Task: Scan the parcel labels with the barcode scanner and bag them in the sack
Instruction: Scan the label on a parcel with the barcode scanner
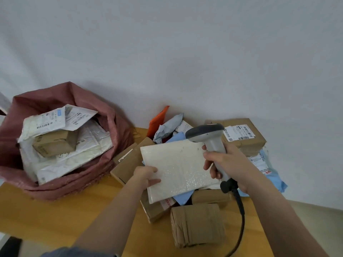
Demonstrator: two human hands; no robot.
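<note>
While my left hand [146, 176] pinches the mailer [178, 167] and my right [225, 164] grips the scanner [209, 138], no label faces up right of the sack [61, 184]; the scan may fail.

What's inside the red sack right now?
The red sack holds several white padded mailers with printed labels, and a small brown box lying on top of them. More white mailers lie underneath; anything deeper is covered.

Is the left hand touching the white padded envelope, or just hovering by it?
Touching. The head view shows the left hand pinching the white padded envelope's left edge, thumb on top and a finger showing beneath it.
</note>
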